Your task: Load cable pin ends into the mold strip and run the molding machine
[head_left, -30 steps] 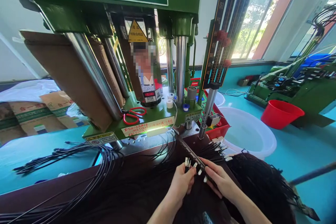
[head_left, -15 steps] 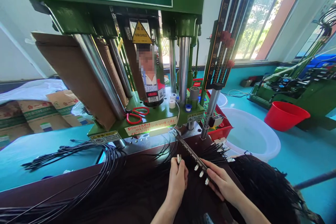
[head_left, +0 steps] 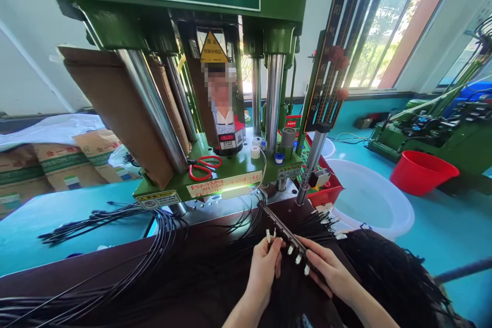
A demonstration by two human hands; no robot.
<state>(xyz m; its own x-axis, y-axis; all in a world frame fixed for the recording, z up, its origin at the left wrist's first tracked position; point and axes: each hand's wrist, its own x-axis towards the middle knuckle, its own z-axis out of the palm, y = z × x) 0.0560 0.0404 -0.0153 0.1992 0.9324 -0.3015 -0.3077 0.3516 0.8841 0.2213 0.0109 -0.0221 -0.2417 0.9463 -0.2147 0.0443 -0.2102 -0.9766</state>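
Note:
My left hand [head_left: 265, 264] is closed in a pinch on small cable connectors [head_left: 268, 236], whose pale metal ends stick up past the fingertips. Its fingers are close beside a long, dark, narrow metal bar [head_left: 282, 227]. My right hand [head_left: 327, 265] grips the near end of this bar, fingers along its side and partly beneath it. Several silvery connectors [head_left: 299, 259] stick out from the bar's left edge near the right hand. The bar slants away toward the press, its far end by the press base. Whether the left fingers touch the bar is hard to tell.
A green press [head_left: 226, 166] stands ahead, with red-handled scissors [head_left: 205, 168] on its ledge. Black cables [head_left: 154, 246] lie on the dark table at left. More connector-ended cables [head_left: 325, 218] lie right of the bar. A white tub [head_left: 378, 205] and red bucket [head_left: 421, 173] stand at right.
My left hand has moved closer to the bar, and more connector ends show above its fingers. My right hand keeps its grip on the bar. The whole view has shifted slightly.

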